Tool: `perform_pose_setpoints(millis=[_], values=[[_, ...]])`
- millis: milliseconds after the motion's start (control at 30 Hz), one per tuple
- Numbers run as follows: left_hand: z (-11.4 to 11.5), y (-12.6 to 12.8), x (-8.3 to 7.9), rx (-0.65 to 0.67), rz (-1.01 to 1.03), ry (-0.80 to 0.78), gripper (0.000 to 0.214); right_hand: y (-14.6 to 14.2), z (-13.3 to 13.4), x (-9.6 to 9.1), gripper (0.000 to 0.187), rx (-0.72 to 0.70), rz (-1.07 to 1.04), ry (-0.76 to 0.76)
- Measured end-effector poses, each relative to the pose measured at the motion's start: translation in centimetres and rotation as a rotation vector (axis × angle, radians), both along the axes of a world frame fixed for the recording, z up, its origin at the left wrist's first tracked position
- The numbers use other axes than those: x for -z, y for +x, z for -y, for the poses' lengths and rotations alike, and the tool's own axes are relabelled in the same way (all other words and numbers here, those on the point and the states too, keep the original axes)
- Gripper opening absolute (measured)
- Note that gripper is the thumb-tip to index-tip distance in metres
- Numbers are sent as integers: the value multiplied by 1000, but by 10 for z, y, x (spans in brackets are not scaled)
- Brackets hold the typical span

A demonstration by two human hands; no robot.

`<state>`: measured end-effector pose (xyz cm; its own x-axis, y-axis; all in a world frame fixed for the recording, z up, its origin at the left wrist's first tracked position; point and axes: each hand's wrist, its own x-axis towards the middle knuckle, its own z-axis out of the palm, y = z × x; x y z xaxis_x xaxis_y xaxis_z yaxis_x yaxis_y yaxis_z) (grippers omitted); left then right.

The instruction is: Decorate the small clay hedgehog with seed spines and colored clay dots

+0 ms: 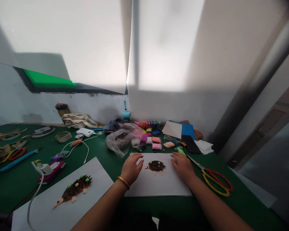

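Observation:
A white sheet of paper [159, 184] lies on the green table [16, 183] in front of me. A small dark clay hedgehog [156, 166] with coloured dots sits on its upper middle. My left hand [131, 168], with a gold bangle at the wrist, rests flat on the sheet's left part, fingers apart. My right hand [183, 166] lies flat on the sheet's right part, fingers stretched toward the far edge. Neither hand holds anything, and the hedgehog sits between them.
A second sheet [62, 205] at the left carries a larger clay hedgehog [74, 189]. Red-and-yellow scissors [214, 181] lie right of my hand. Clay blocks [154, 141], a plastic bag [120, 141], coloured paper [183, 130], cables, a charger and tape crowd the far side.

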<state>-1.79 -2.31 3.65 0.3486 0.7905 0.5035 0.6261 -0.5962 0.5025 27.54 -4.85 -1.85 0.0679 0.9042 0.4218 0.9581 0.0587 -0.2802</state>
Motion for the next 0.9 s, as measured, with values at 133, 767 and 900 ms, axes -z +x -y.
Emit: perform_pose_setpoints(millis=[133, 767, 900], values=[[2, 0, 0, 13, -7, -7, 22, -1, 1, -1, 33, -9, -4, 18], [-10, 0, 40, -12, -103, -99, 21, -2, -2, 0, 31, -5, -12, -82], [-9, 0, 40, -9, -138, -80, 21, -3, 0, -2, 32, 10, 4, -114]])
